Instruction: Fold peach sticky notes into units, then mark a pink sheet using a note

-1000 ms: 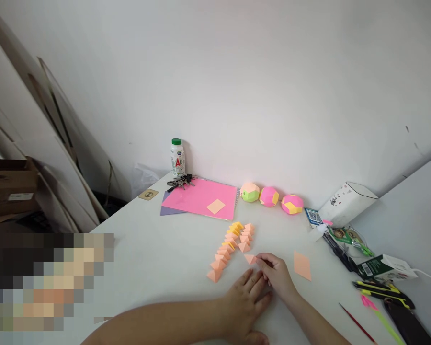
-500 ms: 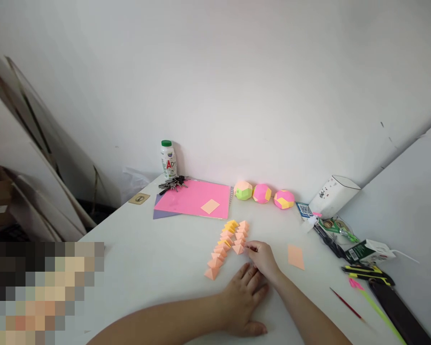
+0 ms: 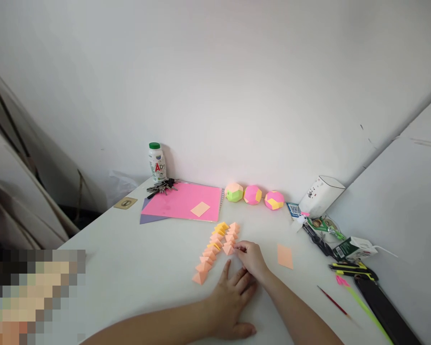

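Observation:
My right hand (image 3: 250,259) pinches a small folded orange paper piece (image 3: 229,249) at the near end of the right-hand row of folded pieces (image 3: 215,245). That double row of orange and yellow paper units runs diagonally across the white table (image 3: 136,268). My left hand (image 3: 233,299) lies flat on the table just below, fingers stretched out, holding nothing. A loose orange paper square (image 3: 284,256) lies to the right of my right hand.
At the back are a pink paper pad (image 3: 181,207) with an orange square on it, keys (image 3: 160,187), a green-capped bottle (image 3: 156,162) and three paper balls (image 3: 253,195). On the right lie a white cup (image 3: 321,195), a green box (image 3: 354,249), cutters (image 3: 352,271) and a red stick (image 3: 332,302).
My right hand has carried the folded orange piece up and left, to the near end of the row. My left hand has stayed flat on the table. The view has swung slightly rightward.

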`<action>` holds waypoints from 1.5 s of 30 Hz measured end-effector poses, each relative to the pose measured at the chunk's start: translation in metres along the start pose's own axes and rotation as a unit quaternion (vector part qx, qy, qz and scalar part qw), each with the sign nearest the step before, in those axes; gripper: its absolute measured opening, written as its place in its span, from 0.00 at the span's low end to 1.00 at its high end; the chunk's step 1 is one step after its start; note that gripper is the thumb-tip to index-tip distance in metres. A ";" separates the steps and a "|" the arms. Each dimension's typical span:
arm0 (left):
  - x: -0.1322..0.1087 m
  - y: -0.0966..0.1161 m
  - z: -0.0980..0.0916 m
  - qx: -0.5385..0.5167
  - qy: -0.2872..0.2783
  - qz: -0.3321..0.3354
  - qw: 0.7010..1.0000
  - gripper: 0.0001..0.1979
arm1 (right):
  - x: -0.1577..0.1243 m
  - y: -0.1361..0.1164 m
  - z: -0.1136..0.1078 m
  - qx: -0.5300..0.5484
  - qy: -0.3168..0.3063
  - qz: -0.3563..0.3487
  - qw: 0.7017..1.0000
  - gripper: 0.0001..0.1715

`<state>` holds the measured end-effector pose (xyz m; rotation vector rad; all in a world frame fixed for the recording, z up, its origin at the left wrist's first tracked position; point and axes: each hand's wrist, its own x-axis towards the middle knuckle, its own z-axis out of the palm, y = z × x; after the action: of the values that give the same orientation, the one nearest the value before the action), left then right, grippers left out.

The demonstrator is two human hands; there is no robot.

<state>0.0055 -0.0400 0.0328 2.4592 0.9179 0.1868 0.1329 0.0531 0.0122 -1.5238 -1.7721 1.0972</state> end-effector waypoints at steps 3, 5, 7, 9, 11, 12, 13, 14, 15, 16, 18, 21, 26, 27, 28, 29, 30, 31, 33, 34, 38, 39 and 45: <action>0.000 -0.001 -0.003 -0.009 -0.003 0.005 1.000 0.44 | -0.001 -0.002 0.000 -0.003 0.002 -0.007 1.000 0.09; -0.001 -0.003 -0.007 -0.012 -0.002 0.006 1.000 0.44 | 0.000 -0.003 -0.001 -0.004 0.004 -0.010 1.000 0.09; -0.001 -0.004 -0.011 -0.015 0.001 0.013 1.000 0.44 | 0.000 -0.002 -0.001 -0.003 0.005 -0.010 1.000 0.08; -0.002 -0.006 -0.014 -0.017 0.004 0.022 1.000 0.43 | 0.001 -0.001 -0.001 0.001 0.004 -0.004 1.000 0.07; -0.003 -0.007 -0.016 -0.015 0.013 0.028 0.999 0.43 | 0.001 0.000 -0.001 0.006 0.001 0.002 1.000 0.07; -0.004 -0.008 -0.016 -0.013 0.017 0.030 0.999 0.42 | 0.001 0.001 -0.001 0.009 0.000 0.004 1.000 0.07; -0.005 -0.008 -0.017 -0.011 0.019 0.033 0.999 0.42 | 0.001 0.002 0.000 0.011 0.000 0.006 1.000 0.06; -0.005 -0.008 -0.017 -0.010 0.019 0.035 0.999 0.42 | 0.001 0.003 -0.001 0.012 0.001 0.007 1.000 0.06; -0.006 -0.008 -0.017 -0.009 0.018 0.036 0.999 0.41 | 0.001 0.003 -0.001 0.014 0.001 0.008 1.000 0.05; -0.006 -0.008 -0.017 -0.009 0.018 0.038 0.999 0.41 | 0.001 0.003 -0.001 0.015 0.001 0.009 1.000 0.05; -0.006 -0.009 -0.017 -0.008 0.018 0.039 0.999 0.41 | 0.001 0.003 -0.001 0.018 -0.001 0.009 1.000 0.05; -0.004 -0.012 -0.016 -0.015 0.016 0.041 0.999 0.42 | 0.000 0.002 -0.002 0.022 0.002 0.000 1.000 0.06; 0.000 -0.015 -0.016 -0.032 0.004 0.039 0.999 0.42 | -0.001 -0.001 -0.003 0.023 0.023 -0.016 0.999 0.11; 0.000 -0.015 -0.016 -0.030 0.003 0.038 0.999 0.42 | -0.002 -0.002 -0.003 0.022 0.027 -0.016 0.999 0.11; 0.001 -0.015 -0.016 -0.027 0.001 0.036 0.999 0.42 | -0.002 -0.002 -0.003 0.020 0.031 -0.016 0.999 0.11; 0.001 -0.015 -0.015 -0.023 -0.001 0.036 0.999 0.42 | -0.003 -0.002 -0.002 0.015 0.036 -0.016 0.999 0.11; 0.002 -0.015 -0.015 -0.019 -0.002 0.036 0.999 0.42 | -0.003 -0.002 -0.002 0.009 0.040 -0.016 0.999 0.11; 0.002 -0.015 -0.015 -0.014 -0.003 0.036 0.999 0.42 | -0.004 -0.001 -0.001 0.000 0.043 -0.016 0.999 0.11; 0.002 -0.015 -0.013 -0.005 -0.004 0.036 0.999 0.41 | -0.004 -0.002 -0.002 -0.026 0.041 -0.016 0.999 0.11; 0.002 -0.016 -0.012 -0.003 -0.006 0.035 0.999 0.41 | -0.004 -0.003 -0.003 -0.042 0.034 -0.016 0.998 0.12; 0.003 -0.018 -0.006 0.000 -0.012 0.033 0.999 0.43 | -0.008 -0.013 -0.027 -0.134 -0.015 -0.024 0.991 0.11; 0.003 -0.019 -0.004 0.000 -0.008 0.034 0.999 0.42 | -0.011 -0.016 -0.037 -0.162 -0.018 -0.032 0.986 0.09; 0.005 -0.026 0.006 -0.004 0.012 0.044 0.999 0.42 | -0.051 -0.001 -0.096 -0.516 0.011 0.027 0.856 0.19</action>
<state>-0.0038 -0.0221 0.0145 2.4970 0.8170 0.2511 0.2221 0.0253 0.0669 -2.1243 -2.4753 0.0340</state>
